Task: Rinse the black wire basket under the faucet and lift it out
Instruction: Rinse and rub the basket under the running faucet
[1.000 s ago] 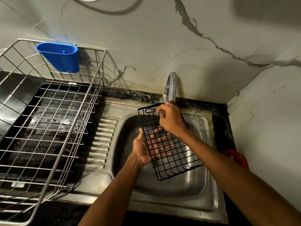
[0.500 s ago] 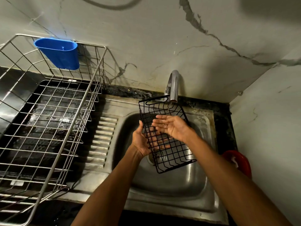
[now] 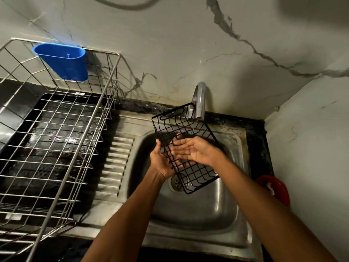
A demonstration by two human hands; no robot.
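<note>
At the far left, a steel wire dish rack (image 3: 56, 140) stood on the dark counter (image 3: 17, 103), with a blue plastic cup (image 3: 63, 62) hung on its rear rim against the marbled wall (image 3: 188, 44). Just right of the rack lay the ribbed drainboard (image 3: 117, 163) of the stainless steel sink (image 3: 198, 214); the drain (image 3: 177, 183) was visible in the basin floor.

The left hand (image 3: 160, 163) was positioned over the basin, supporting the black wire basket (image 3: 186, 148) from its left side. The thumb lay along the left edge of the basket, and the fingers passed beneath the mesh, showing through the grid. How far those fingers curled round the wires could not be determined.

The basket was held clear of the basin floor, tilted, with its far end raised toward the faucet (image 3: 199, 103) and its near corner lower, above the drain. The far rim sat just beside the spout. A thin stream of water (image 3: 194, 127) fell from the spout into the upper part of the basket.

The right hand (image 3: 196, 152) lay inside the basket, palm up, fingers extended and close together, pointing left. It rested flat against the mesh and gripped nothing. The palm looked wet.

At the far right, a red object (image 3: 273, 190) sat on the counter beside the sink, next to the side wall (image 3: 311, 148).
</note>
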